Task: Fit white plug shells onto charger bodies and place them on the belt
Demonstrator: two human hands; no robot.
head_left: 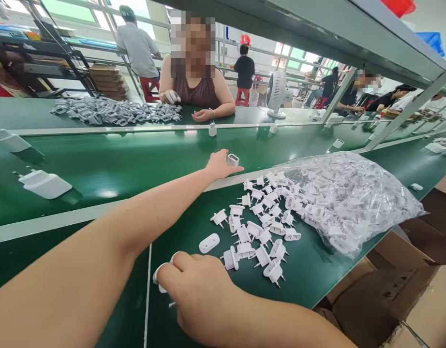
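Stretched out over the green belt, my left hand [221, 165] has its thumb and fingers around a white charger housing [233, 160], whose open end faces me. My right hand [197, 285] is closed low over the green table, with white covers on its fingertips. A white plug piece [162, 288] shows partly under its fingers, a pin poking out below; the rest is hidden. Just beyond lies an oval plug piece [209, 243] with its flat face up. Many loose two-pin plug pieces [261, 227] are scattered to the right of it.
A clear plastic bag [361, 198] full of plug pieces lies at right, above cardboard boxes [386, 290]. White chargers [45, 183] stand on the belt. Across it sits a person [197, 92] beside a parts heap [114, 112]. A fan [276, 94] stands behind; a shelf beam [335, 38] crosses overhead.
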